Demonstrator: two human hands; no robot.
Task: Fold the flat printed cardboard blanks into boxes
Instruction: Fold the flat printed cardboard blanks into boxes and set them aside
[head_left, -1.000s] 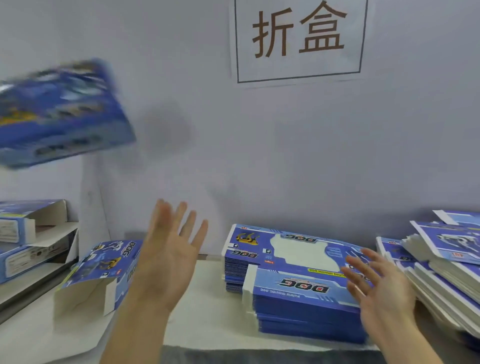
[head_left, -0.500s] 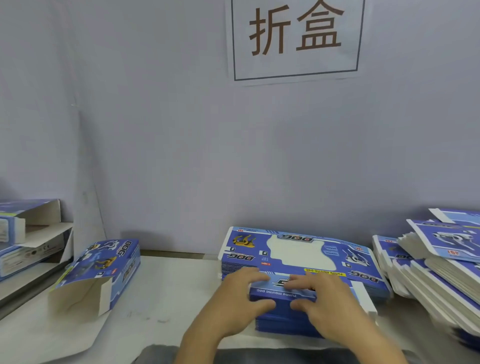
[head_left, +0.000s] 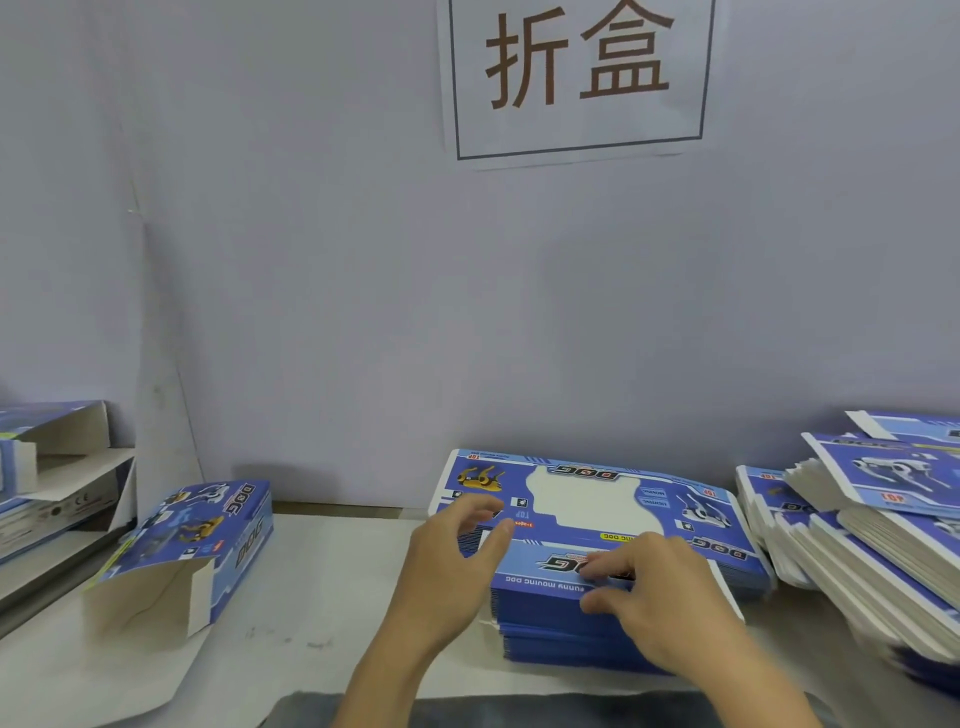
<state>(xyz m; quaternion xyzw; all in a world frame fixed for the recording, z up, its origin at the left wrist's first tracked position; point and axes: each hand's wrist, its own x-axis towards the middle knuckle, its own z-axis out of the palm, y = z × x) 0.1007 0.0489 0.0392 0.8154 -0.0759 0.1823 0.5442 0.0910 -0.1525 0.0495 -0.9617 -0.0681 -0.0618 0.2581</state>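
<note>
A stack of flat blue printed blanks (head_left: 587, 493) lies on the white table (head_left: 322, 587) in front of me. My right hand (head_left: 670, 608) rests on the near panel of the top blank (head_left: 535, 579), fingers on top and thumb against its front edge, pinching it. At the stack's left edge my left hand (head_left: 452, 561) hovers with loosely curled fingers, and only its thumb touches the top blank's corner. A folded blue box (head_left: 202, 535) with an open end lies on its side at the left.
More blanks sit in a fanned, leaning pile (head_left: 878, 540) at the right. A shelf (head_left: 67, 467) at the far left holds other folded boxes. A paper sign (head_left: 576, 78) hangs on the grey wall behind.
A box was in the air at upper left a second ago and is gone from view. Both hands came down onto the stack; my left hand has since shifted to its left edge.
</note>
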